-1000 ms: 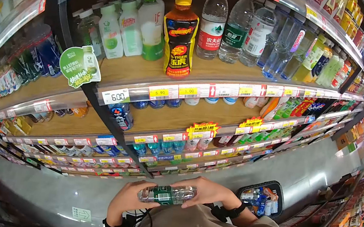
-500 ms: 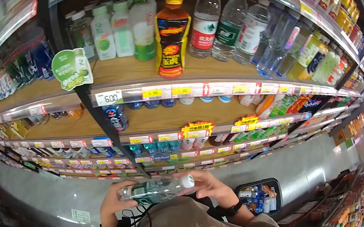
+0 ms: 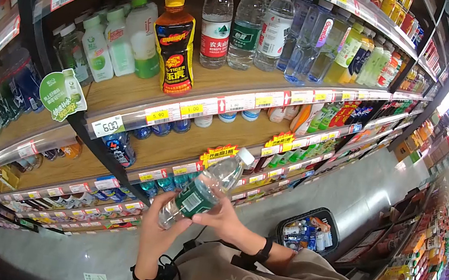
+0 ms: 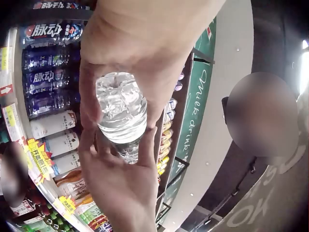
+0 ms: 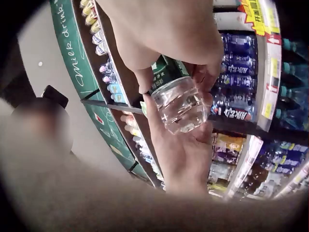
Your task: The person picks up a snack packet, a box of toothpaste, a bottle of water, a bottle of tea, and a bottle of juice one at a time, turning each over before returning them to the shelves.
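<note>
A clear water bottle (image 3: 208,188) with a green label and white cap is held tilted in front of the chest, cap up and to the right. My left hand (image 3: 159,230) grips its lower end, with the thumb on the near side. My right hand (image 3: 225,223) holds it around the label, thumb across the barcode side. In the left wrist view the bottle's ribbed base (image 4: 121,108) shows between both hands. In the right wrist view, the left hand (image 5: 181,157) cups the base while the right hand (image 5: 169,34) is around the green label.
Drink shelves stand ahead, with a similar green-label bottle (image 3: 245,37) beside a red-label water bottle (image 3: 215,34). A yellow-capped dark bottle (image 3: 175,49) is further left. On the floor at right sits a black basket (image 3: 279,232) with several packaged items. More stocked shelves (image 3: 437,253) line the right side.
The bottle has gone from lying level to tilted with its cap up, and is raised higher. My right hand has moved from the cap end down to the label. The head view has shifted right.
</note>
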Motion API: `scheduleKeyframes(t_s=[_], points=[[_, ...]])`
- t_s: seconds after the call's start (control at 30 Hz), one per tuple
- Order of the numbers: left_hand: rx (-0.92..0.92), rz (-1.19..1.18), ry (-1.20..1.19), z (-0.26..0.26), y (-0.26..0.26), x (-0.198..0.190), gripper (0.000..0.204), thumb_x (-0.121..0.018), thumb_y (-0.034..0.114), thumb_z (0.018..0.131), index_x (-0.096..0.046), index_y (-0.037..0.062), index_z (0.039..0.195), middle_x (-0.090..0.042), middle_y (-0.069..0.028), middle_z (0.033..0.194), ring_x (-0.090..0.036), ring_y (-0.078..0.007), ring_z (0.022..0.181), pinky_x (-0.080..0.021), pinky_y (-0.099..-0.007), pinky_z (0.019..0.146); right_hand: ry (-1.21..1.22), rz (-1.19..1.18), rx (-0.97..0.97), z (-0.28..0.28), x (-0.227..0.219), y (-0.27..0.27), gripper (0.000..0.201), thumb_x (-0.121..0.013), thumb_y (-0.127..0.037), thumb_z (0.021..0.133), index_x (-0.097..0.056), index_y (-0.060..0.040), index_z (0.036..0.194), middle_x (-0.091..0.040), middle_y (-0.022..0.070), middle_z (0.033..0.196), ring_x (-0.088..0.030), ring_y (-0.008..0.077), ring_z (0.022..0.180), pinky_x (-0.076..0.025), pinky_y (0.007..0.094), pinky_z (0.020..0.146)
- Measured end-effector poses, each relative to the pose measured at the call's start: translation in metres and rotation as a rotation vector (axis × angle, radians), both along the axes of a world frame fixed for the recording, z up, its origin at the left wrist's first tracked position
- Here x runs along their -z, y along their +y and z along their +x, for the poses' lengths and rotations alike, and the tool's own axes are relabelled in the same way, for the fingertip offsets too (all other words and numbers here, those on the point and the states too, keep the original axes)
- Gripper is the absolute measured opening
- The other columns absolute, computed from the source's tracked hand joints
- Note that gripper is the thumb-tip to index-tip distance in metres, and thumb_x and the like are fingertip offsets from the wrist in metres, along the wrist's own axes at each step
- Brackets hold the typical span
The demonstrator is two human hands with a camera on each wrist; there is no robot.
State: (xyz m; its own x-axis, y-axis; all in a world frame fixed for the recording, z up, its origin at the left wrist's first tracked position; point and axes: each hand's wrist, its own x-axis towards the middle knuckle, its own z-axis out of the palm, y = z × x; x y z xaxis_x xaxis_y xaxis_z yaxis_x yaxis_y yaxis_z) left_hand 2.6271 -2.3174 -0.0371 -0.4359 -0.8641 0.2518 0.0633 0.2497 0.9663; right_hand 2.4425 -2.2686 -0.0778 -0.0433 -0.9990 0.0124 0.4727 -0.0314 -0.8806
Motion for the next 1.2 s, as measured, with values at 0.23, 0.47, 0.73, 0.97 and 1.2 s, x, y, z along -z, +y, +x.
scheduleKeyframes(t_s=[0.23,0.47,0.73,0.97,1.2], points=[[-0.119,-0.001,0.038,0.039,-0.024,0.015,0.042,-0.071,0.008,0.089,-0.059,-0.0006,0.128,-0.068,-0.0119,0.116,-0.066,-0.0166,0.103,-0.055,-0.0283,0.079,-0.075,-0.287,0.375,-0.056,-0.06,-0.033,0.078,-0.082,0.006,0.077,-0.038,-0.0045,0.141,-0.066,0.0107,0.118,-0.067,0.0202,0.106,-0.058,0.0335,0.086],[-0.044,0.183,-0.006,0.079,-0.015,0.046,0.032,-0.068,0.005,0.092,-0.062,-0.0007,0.123,-0.071,-0.0093,0.102,-0.068,-0.0139,0.087,-0.054,-0.0267,0.077,0.377,-0.827,0.76,-0.108,-0.159,-0.079,0.083,-0.08,0.007,0.077,-0.037,-0.0026,0.147,-0.055,0.0138,0.141,-0.056,0.0225,0.126,-0.046,0.0368,0.108],[-0.116,0.173,-0.032,0.098,-0.01,0.064,0.03,-0.07,0.005,0.091,-0.064,-0.0013,0.119,-0.072,-0.0086,0.1,-0.069,-0.0133,0.082,-0.054,-0.0257,0.076,0.782,-0.734,0.8,-0.142,-0.186,-0.118,0.069,-0.088,-0.005,0.072,-0.053,-0.0022,0.131,-0.067,0.0113,0.119,-0.064,0.0196,0.11,-0.05,0.0359,0.099],[-0.189,0.191,0.003,0.113,-0.004,0.077,0.03,-0.072,0.004,0.09,-0.064,-0.0018,0.118,-0.07,-0.008,0.097,-0.068,-0.013,0.081,-0.054,-0.0264,0.075,0.826,-0.645,0.748,-0.14,-0.202,-0.132,0.067,-0.087,-0.007,0.073,-0.053,-0.0016,0.13,-0.066,0.0113,0.123,-0.064,0.0215,0.11,-0.049,0.0358,0.098],[-0.141,0.166,-0.061,0.117,-0.008,0.084,0.03,-0.066,0.0,0.094,-0.06,-0.0026,0.123,-0.07,-0.0103,0.103,-0.068,-0.0164,0.091,-0.06,-0.0296,0.075,0.95,-0.6,0.795,-0.149,-0.209,-0.146,0.072,-0.088,-0.015,0.075,-0.052,0.0024,0.135,-0.067,0.0123,0.118,-0.063,0.0167,0.106,-0.05,0.0314,0.092]])
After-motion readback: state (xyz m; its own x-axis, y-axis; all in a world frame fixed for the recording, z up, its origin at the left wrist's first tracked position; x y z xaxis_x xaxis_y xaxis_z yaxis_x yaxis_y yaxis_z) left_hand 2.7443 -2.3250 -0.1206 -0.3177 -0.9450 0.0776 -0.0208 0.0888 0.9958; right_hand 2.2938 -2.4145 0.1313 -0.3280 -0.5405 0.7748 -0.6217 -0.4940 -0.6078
